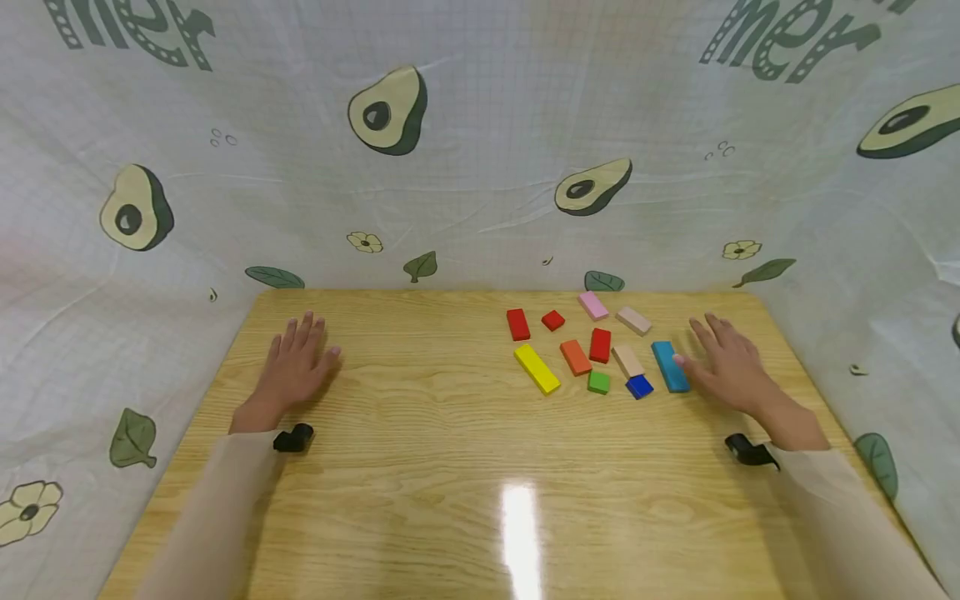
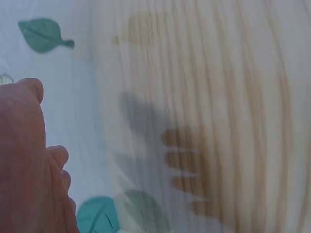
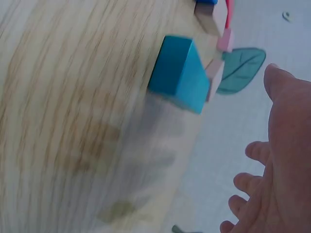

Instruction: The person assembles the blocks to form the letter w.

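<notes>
On a wood-grained bench [image 1: 397,467], a smooth, plain blue rectangular block [image 1: 671,367] is seen lying flat just beside the right hand [image 1: 733,371], at the edge of a loose cluster of red, orange, yellow, green, dark-blue, pink and beige blocks [image 1: 576,357]. Nothing is gripped by the hands: the right is held with fingers loosely extended, and the left hand [image 1: 292,371], likewise outstretched, is held over the bench's left side, well apart from the blocks.
</notes>
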`<state>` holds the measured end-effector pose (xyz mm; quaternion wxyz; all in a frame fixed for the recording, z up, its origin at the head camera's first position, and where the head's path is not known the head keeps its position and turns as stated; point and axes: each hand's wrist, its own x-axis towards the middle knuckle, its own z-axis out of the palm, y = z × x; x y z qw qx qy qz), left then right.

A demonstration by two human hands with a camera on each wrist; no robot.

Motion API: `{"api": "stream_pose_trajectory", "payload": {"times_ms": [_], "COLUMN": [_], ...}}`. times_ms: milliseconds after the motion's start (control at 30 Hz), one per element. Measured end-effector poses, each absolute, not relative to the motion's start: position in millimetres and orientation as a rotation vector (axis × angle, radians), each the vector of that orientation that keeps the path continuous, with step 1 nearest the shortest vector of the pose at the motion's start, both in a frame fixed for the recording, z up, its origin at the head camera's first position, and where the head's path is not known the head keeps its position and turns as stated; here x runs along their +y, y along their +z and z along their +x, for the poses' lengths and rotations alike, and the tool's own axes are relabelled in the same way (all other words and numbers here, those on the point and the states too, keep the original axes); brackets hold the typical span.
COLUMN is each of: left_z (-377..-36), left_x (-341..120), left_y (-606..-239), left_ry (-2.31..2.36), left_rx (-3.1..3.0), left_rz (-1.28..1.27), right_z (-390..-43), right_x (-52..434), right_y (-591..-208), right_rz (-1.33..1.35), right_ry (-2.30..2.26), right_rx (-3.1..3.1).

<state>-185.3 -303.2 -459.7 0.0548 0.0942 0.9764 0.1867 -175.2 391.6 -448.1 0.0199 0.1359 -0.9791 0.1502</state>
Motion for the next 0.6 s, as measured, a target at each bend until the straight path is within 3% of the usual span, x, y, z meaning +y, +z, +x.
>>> {"api": "stream_pose_trajectory", "payload": {"times_ms": [600], "left_z": [-173.9], "left_x": [-210.1], "left_y": [-460.2], "left_ry": [0.614], "left_rx": [2.964], "left_rz": [0.474], "right_z": [-167.2], "right_x": [320.4], "right_y": [-435.8], "right_rz": [0.671], "right_ry": [0.451], "right_rx": [-3.049]}}
